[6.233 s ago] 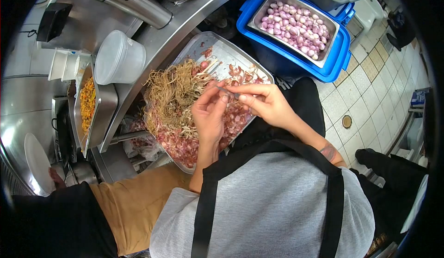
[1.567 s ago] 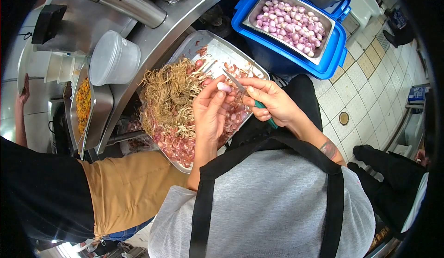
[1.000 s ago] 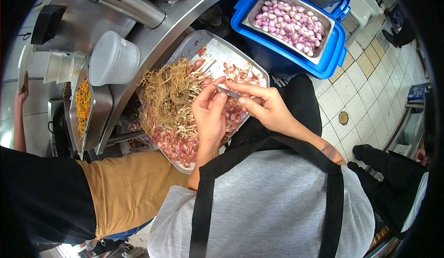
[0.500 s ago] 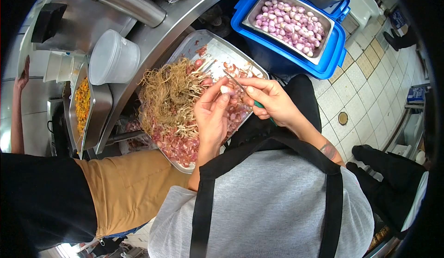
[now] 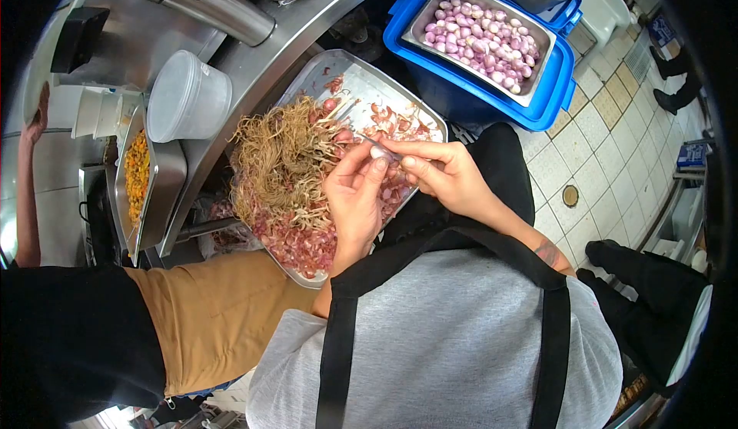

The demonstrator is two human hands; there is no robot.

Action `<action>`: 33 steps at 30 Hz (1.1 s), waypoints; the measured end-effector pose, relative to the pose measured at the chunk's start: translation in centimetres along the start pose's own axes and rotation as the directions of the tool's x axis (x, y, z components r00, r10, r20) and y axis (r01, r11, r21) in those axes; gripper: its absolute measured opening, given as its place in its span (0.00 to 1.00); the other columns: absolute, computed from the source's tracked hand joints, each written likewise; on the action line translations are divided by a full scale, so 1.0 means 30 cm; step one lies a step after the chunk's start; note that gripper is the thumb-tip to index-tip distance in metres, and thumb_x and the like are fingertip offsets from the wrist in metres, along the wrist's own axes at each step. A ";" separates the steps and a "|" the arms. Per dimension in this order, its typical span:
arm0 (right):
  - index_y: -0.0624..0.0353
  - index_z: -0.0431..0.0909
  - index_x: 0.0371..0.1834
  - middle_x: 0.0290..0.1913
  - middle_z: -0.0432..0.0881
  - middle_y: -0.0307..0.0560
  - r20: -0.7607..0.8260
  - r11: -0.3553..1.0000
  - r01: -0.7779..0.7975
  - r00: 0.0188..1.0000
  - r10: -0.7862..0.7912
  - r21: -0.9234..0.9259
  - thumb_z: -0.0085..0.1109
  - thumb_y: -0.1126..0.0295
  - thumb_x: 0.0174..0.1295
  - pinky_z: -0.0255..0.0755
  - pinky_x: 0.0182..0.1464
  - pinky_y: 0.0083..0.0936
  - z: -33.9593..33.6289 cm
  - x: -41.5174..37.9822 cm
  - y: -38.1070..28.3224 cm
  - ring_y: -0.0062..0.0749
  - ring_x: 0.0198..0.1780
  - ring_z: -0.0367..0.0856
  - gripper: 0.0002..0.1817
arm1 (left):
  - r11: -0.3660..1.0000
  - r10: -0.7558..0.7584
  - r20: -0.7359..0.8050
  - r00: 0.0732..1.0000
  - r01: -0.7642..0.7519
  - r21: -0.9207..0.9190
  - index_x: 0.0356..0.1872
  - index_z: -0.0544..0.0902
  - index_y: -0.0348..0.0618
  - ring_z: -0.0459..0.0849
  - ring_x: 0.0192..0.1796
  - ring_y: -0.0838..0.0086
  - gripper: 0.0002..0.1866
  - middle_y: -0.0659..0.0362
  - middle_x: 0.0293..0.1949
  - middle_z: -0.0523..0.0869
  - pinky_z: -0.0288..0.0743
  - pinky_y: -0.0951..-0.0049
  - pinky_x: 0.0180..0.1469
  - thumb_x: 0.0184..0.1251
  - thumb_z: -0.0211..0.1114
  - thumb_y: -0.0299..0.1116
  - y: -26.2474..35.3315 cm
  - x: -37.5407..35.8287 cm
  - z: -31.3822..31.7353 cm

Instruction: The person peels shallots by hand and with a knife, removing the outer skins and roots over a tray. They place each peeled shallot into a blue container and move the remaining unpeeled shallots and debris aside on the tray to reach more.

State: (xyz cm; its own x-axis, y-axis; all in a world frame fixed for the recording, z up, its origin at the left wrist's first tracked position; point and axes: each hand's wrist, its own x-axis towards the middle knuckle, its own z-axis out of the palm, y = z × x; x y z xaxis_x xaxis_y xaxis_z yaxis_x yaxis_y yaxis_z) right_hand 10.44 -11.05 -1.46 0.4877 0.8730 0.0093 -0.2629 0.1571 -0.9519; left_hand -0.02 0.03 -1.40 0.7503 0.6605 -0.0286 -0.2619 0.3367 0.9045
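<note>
My left hand (image 5: 355,198) pinches a small pale shallot (image 5: 377,152) between thumb and fingertips. Close against it, my right hand (image 5: 453,179) grips a small paring knife (image 5: 368,141), its thin blade at the shallot and its handle hidden by my fingers. Both hands hover over the near right part of a metal tray (image 5: 350,68). Inside the tray lie a tangled heap of dry roots (image 5: 280,148), reddish shallot skins (image 5: 296,241) and a few unpeeled shallots (image 5: 330,104).
Peeled shallots (image 5: 480,41) fill a metal pan on a blue lidded bin (image 5: 566,83) at upper right. A steel counter (image 5: 296,25) holds a white tub (image 5: 188,98) and a steel flask (image 5: 219,6). Another person (image 5: 77,329) stands close at left; more legs (image 5: 646,290) show at right.
My right hand has turned and brought the knife blade onto the shallot; the green handle that showed before is now hidden. At left, the other person's arm has shifted slightly.
</note>
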 end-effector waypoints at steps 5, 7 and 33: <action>0.54 0.73 0.59 0.25 0.71 0.32 0.082 0.930 -0.199 0.980 0.182 0.309 0.48 0.70 0.67 0.52 0.17 0.08 -0.032 0.007 0.002 0.09 0.17 0.59 0.17 | 0.999 -0.022 0.061 0.998 0.024 -0.033 0.54 0.74 0.30 0.80 0.45 0.76 0.17 0.54 0.45 0.80 0.76 0.78 0.49 0.63 0.59 0.20 0.001 0.011 -0.010; 0.55 0.72 0.59 0.28 0.75 0.35 0.116 0.938 -0.177 0.982 0.148 0.298 0.49 0.71 0.66 0.58 0.19 0.09 -0.040 0.006 0.006 0.10 0.19 0.63 0.18 | 0.999 -0.004 0.058 0.998 0.006 -0.042 0.54 0.74 0.30 0.80 0.45 0.76 0.17 0.54 0.45 0.80 0.76 0.78 0.49 0.63 0.58 0.20 -0.005 0.015 -0.014; 0.60 0.73 0.58 0.36 0.80 0.41 -0.108 1.000 -0.002 0.994 0.000 -0.022 0.50 0.74 0.64 0.66 0.29 0.12 -0.022 0.006 0.014 0.11 0.26 0.69 0.18 | 0.991 -0.030 0.059 0.998 0.037 -0.129 0.57 0.71 0.32 0.80 0.44 0.74 0.19 0.51 0.48 0.79 0.76 0.77 0.49 0.64 0.57 0.20 0.003 0.025 -0.026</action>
State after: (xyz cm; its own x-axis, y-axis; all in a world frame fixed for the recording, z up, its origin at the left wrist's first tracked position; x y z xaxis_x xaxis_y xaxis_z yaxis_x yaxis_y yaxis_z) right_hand 10.97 -11.14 -2.06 0.5749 0.8179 -0.0233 -0.2458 0.1454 -0.9583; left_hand 0.05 1.07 -1.67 0.7921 0.6097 -0.0303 -0.3099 0.4444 0.8405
